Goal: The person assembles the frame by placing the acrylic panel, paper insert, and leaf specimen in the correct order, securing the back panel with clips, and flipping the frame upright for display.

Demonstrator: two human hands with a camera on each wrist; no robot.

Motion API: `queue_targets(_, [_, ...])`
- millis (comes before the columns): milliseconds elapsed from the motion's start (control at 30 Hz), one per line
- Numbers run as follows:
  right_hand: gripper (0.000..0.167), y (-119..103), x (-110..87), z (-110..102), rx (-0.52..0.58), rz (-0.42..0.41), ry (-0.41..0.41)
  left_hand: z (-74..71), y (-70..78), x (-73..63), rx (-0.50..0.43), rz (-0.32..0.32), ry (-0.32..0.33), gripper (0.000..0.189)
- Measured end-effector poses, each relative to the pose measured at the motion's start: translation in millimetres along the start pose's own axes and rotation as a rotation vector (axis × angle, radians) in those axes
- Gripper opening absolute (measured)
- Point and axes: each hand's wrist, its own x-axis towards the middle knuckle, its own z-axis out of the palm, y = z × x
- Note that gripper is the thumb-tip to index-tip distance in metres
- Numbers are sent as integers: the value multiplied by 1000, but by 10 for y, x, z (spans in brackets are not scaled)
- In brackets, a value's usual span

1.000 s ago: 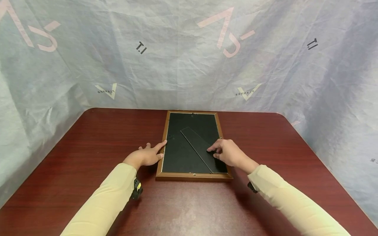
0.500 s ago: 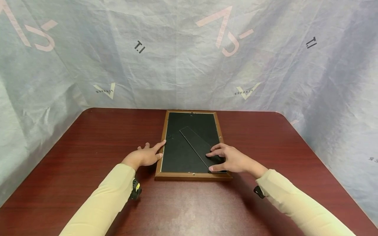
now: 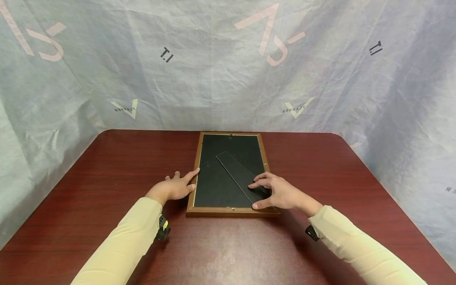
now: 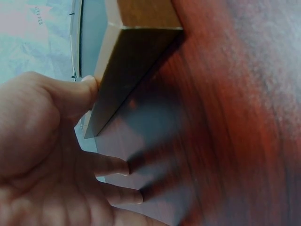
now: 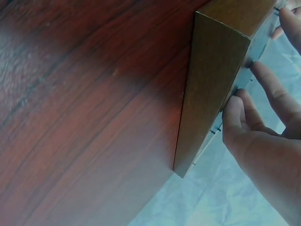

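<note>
A wooden picture frame [image 3: 233, 212] lies face down, its black backing board [image 3: 217, 188] up. A black easel stand [image 3: 235, 170] lies slantwise on the backing, its wide end at the near right corner. My left hand [image 3: 173, 187] rests at the frame's left side; in the left wrist view its thumb touches the frame's edge while the other fingers stretch out over the table. My right hand [image 3: 285, 192] is over the near right corner. Its thumb touches the stand's near end and its spread, slightly bent fingertips touch the stand further up.
The frame sits on a dark red wood table [image 3: 139, 158] with rounded far corners. A pale printed cloth [image 3: 199, 71] hangs behind and along both sides. A black strap [image 3: 163, 228] is on the left wrist, and another dark band [image 3: 312, 232] on the right.
My right hand has moved nearer and spread, its thumb coming down by the frame's near edge; over the last half second it stays put. My left hand keeps its place at the frame.
</note>
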Motion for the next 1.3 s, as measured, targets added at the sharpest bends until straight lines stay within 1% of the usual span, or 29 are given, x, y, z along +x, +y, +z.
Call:
queue_targets(233, [57,-18,12,-5,0,19,9,2,-4,11,8,4,1,62])
queue_targets(433, [56,-39,21,-12,-29,30,22,-2,-3,22,5,1,0,63])
queue_targets(700, [52,-82,33,-16,-54,43,41,-17,1,21,29,2,-11,63])
queue_targets(933, [49,-104,59,-12,-43,63,47,-24,3,17,39,17,-8,62])
queue_targets(1167, [47,-120,81,-7,-7,99,51,-21,-6,12,35,18,-9,62])
queue_targets(1300, [46,-127,91,3,11,107,56,-22,-6,16,29,14,-16,62])
